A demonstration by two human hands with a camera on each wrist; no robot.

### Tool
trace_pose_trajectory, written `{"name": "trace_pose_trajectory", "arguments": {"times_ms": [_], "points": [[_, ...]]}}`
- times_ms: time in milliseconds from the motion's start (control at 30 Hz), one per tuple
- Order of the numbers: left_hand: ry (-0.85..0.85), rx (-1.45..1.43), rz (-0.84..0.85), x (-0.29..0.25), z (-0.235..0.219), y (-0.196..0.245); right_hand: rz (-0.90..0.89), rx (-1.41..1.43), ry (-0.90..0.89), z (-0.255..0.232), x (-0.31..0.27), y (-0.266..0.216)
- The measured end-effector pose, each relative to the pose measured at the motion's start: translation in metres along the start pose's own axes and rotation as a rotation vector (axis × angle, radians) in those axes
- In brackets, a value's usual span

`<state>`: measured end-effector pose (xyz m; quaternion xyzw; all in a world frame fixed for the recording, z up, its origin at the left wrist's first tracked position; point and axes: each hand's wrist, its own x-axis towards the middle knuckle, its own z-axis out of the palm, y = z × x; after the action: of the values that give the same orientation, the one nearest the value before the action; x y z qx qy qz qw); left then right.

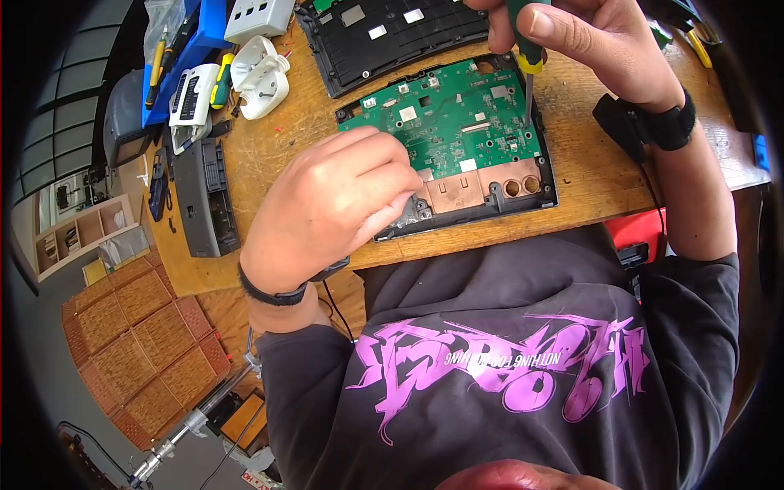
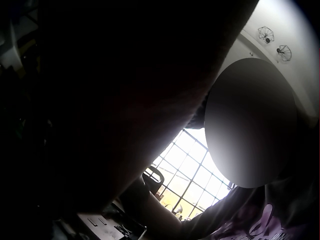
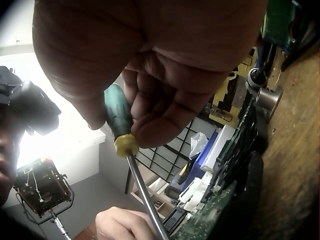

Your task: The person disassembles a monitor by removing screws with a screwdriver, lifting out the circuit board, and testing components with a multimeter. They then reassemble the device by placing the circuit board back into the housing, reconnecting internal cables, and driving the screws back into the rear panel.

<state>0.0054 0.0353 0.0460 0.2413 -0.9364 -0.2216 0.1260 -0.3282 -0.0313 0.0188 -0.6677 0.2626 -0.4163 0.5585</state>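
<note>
A green circuit board lies in a black plastic housing, with a copper plate along its near side. My right hand grips a screwdriver by its green and yellow handle. The metal shaft points down, its tip at the board's right edge in the head view. At the near left of the board is my left hand, fingers curled, fingertips beside the copper plate. Whether they pinch anything I cannot tell. The left wrist view is mostly dark.
A black cover with cut-outs lies behind the housing. To the left are a dark grey plastic part, a white tester, an open white case, a second screwdriver and a blue bin. The table's edge runs close before the housing.
</note>
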Motion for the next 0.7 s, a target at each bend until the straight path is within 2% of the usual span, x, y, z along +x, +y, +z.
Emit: {"name": "trace_pose_trajectory", "arguments": {"times_ms": [167, 267, 367, 467, 567, 700], "points": [[0.009, 0.004, -0.027, -0.001, 0.000, 0.000, -0.042, 0.006, -0.034, -0.003, 0.001, 0.009], [-0.007, -0.013, -0.073, -0.001, -0.002, 0.002, -0.098, 0.130, -0.060, -0.001, 0.002, 0.014], [-0.006, -0.022, -0.083, -0.001, -0.002, 0.001, -0.120, -0.004, -0.064, 0.001, 0.001, 0.007], [-0.010, -0.034, -0.088, -0.001, -0.002, 0.001, -0.124, 0.124, -0.076, -0.001, 0.002, 0.015], [-0.018, -0.040, -0.116, -0.002, -0.002, 0.001, -0.117, -0.028, -0.055, 0.002, 0.000, 0.003], [-0.006, -0.036, -0.126, -0.002, 0.000, 0.002, -0.077, -0.005, -0.047, 0.003, -0.001, 0.002]]}}
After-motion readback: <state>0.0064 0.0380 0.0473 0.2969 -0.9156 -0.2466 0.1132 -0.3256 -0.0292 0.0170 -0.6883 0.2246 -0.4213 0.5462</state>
